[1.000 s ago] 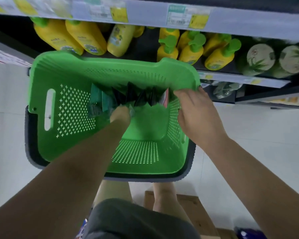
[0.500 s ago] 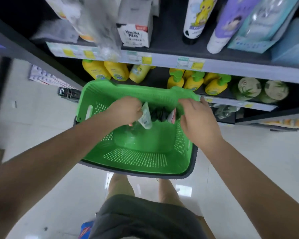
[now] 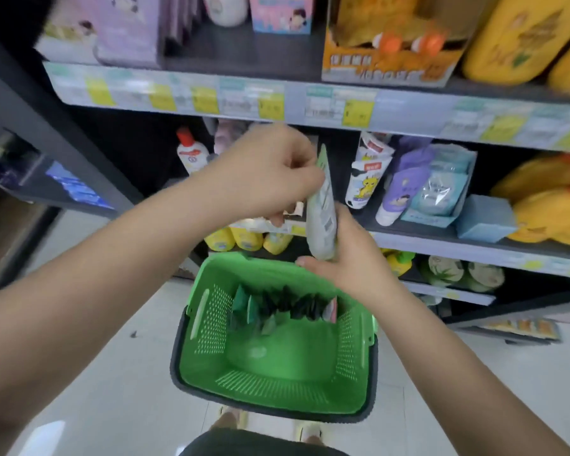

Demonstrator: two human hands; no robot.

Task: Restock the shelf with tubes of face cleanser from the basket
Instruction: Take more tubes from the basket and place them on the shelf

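— What stands on the middle level, right of centre?
— A white tube with a yellow cartoon figure (image 3: pixel 366 182), a purple tube (image 3: pixel 396 192) leaning beside it, and a pale blue box (image 3: pixel 484 218).
— And lower down?
— Yellow bottles (image 3: pixel 246 239), above a white tiled floor (image 3: pixel 112 373).

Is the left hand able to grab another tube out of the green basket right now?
Probably not yet. The left hand is up by the shelf, gripping the pale tube with the right hand. The green basket below is open and uncovered, though.
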